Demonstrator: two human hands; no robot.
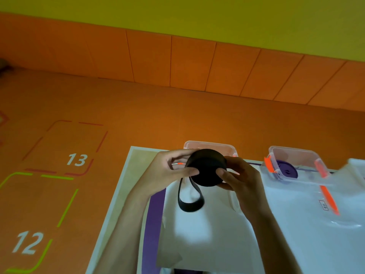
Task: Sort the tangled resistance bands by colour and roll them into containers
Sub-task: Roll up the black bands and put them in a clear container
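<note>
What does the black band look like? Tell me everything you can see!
The black band is flat, matte and rubbery-looking. Most of it is wound into a thick round roll, held in the air over the table between the left hand and the right hand, whose fingers and thumbs grip its sides. One loose loop hangs below the roll, not yet wound in.

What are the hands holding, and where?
A black band, mostly rolled. The left hand and right hand grip the roll's opposite sides; its loose loop hangs free.
</note>
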